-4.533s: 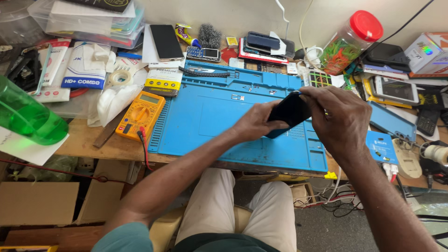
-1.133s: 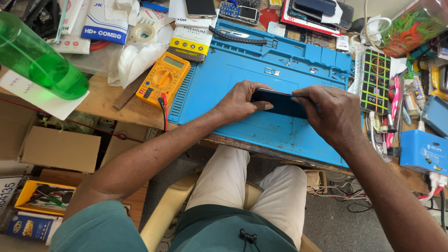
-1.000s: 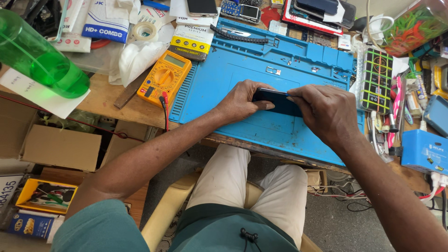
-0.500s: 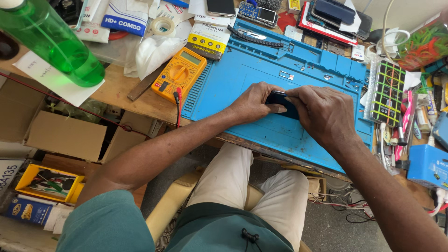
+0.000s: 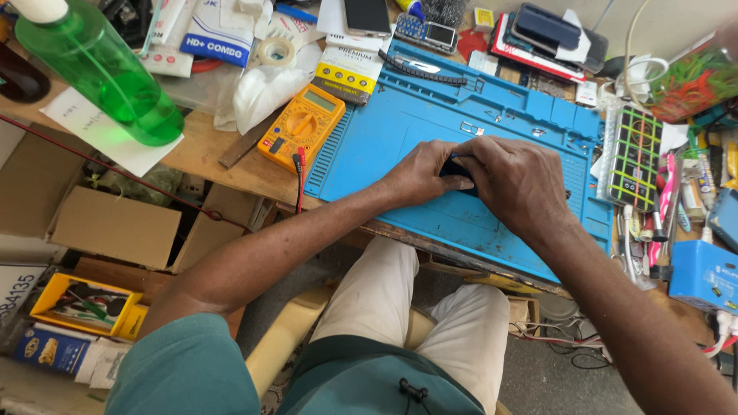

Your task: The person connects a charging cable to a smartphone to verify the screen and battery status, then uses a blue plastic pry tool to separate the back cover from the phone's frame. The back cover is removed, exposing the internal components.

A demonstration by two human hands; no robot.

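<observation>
Blue silicone work mat [image 5: 400, 131] on the tabletop [image 5: 207, 150] carries a dark phone [image 5: 455, 165], almost hidden under both hands; left hand [image 5: 423, 173] and right hand [image 5: 519, 184] grip it, yellow multimeter [image 5: 302, 127] beside

A blue work mat [image 5: 400, 138] covers the middle of the wooden bench. Just off its left edge lies a yellow multimeter [image 5: 302, 127] with red and black leads plugged in, and beside that a crumpled white plastic bag [image 5: 261, 88] and a roll of tape [image 5: 277, 51]. A green translucent bottle [image 5: 104, 73] lies tilted at the far left on a sheet of white paper [image 5: 115, 134]. Along the back edge sit a white-backed phone [image 5: 367, 15], a small keypad phone [image 5: 427, 32] and a stack of dark phones [image 5: 542, 34]. To the right stands a jar of coloured bits [image 5: 688, 81], a black grid-marked tray [image 5: 636, 157] and a blue box [image 5: 701, 275]. Cardboard boxes [image 5: 115, 227] sit under the bench.
</observation>
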